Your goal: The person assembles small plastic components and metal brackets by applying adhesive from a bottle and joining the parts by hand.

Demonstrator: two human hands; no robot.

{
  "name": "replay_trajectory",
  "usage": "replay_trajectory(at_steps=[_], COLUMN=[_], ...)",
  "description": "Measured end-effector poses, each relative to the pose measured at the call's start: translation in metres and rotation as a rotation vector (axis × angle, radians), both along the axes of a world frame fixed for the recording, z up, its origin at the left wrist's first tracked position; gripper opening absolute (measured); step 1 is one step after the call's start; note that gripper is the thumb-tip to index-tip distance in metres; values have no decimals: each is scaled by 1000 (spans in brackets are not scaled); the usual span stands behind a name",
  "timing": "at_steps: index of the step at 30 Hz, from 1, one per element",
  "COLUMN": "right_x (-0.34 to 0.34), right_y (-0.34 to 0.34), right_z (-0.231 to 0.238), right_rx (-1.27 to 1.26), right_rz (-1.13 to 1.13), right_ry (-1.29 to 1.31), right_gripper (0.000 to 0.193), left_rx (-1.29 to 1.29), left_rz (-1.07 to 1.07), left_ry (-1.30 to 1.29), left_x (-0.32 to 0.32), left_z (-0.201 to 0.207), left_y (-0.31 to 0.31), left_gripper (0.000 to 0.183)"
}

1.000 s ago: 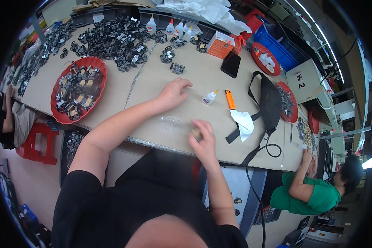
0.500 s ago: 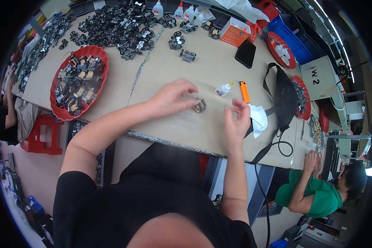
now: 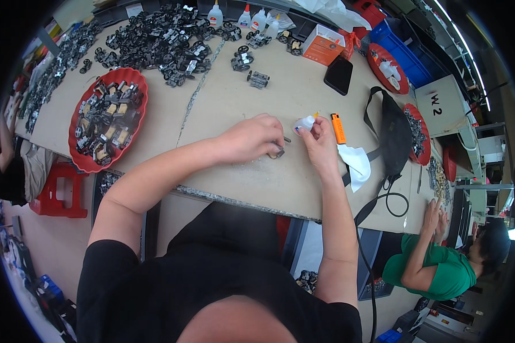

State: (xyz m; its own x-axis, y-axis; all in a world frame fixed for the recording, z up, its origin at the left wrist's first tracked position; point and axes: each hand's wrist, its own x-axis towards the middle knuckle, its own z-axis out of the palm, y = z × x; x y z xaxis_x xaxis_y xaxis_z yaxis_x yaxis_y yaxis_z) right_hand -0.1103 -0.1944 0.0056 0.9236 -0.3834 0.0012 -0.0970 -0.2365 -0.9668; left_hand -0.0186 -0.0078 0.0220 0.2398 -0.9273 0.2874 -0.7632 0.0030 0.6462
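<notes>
Handling a small model vehicle and a white dropper bottle at a workbench

Left hand: fingers bent downward over the small model vehicle, fingertips against it. The vehicle lies at the middle of the workbench's near part, partly covered by the fingers; whether it is firmly pinched cannot be told.

Right hand: thumb and fingers pinching the white dropper bottle. The bottle is tilted, its yellow nozzle toward the upper right, and stands near the vehicle without touching it.

Surroundings: an orange lighter lies just beside the right hand, with a white cloth below it and a black waist bag farther right. Beyond the hands, two loose wheeled chassis sit apart from a large heap of black chassis. A red scalloped tray at the left contains tan-and-grey vehicle parts. A dark phone rests near an orange-and-white box. A co-worker in a green shirt is at the right.
</notes>
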Motion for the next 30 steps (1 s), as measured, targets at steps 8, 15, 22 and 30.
replay_trajectory(at_steps=[8,15,22,30], right_x=[0,-10,-13,-8], right_y=[2,13,4,9], right_z=[20,14,13,13], right_rx=[346,646,750,774], right_rz=[-29,26,-15,-42], right_ry=[-201,-226,-265,-210], right_gripper=[35,30,29,23], left_rx=[-217,-271,-309,-185], left_rz=[39,14,78,135], left_ry=[1709,1797,1705,1477], left_x=[31,25,28,27], left_z=[5,-16,-16,-18], left_y=[4,2,9,7], left_gripper=[15,14,20,25])
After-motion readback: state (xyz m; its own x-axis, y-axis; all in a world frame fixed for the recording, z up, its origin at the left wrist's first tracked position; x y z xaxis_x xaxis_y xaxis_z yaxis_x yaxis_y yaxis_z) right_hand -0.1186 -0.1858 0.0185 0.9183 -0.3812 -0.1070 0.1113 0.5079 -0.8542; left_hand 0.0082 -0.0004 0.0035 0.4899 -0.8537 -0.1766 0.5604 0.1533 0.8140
